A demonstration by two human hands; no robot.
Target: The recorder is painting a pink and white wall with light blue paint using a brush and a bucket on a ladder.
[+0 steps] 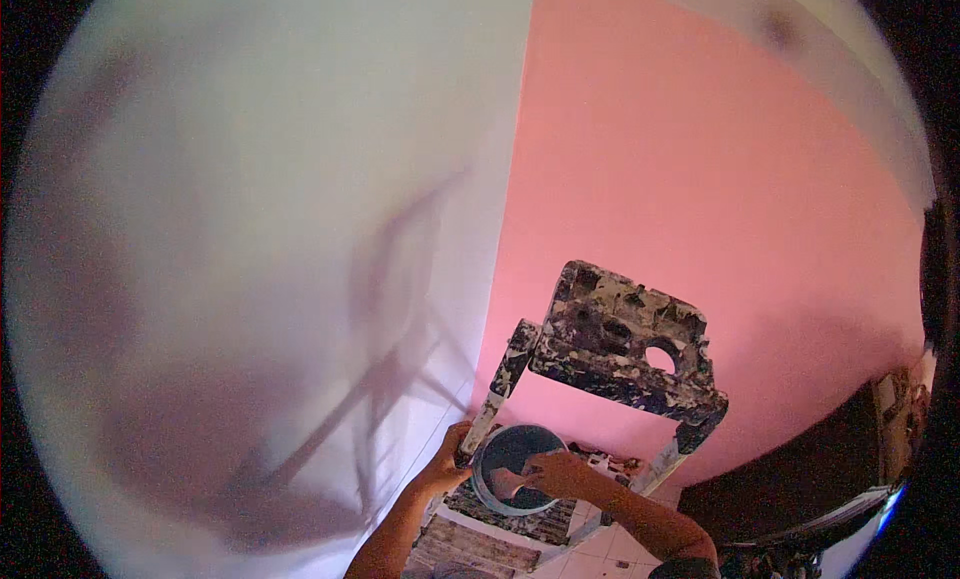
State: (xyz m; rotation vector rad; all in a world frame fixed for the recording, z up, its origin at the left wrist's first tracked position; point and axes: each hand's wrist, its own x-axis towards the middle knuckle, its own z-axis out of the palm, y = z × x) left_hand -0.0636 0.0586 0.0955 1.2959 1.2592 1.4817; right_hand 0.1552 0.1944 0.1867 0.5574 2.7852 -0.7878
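Observation:
A paint-spattered stepladder (625, 344) stands in front of me, its dark top tray pierced by a round hole. My left hand (450, 459) is closed around the ladder's left side rail (484, 423). On an upper step just right of that hand sits a round grey bucket (484, 491). My right hand (555, 476) reaches over the bucket's right rim and is closed on a paintbrush (508, 482), whose pinkish end is inside the bucket. The bucket's inside looks dark, and its contents are hard to make out.
A pale wall (250, 179) on the left meets a pink wall (680, 159) in a corner beyond the ladder. Ladder treads (480, 549) lie below the bucket. Light floor tiles (610, 559) show beneath. At the right is a large dark piece (790, 479), unclear in kind.

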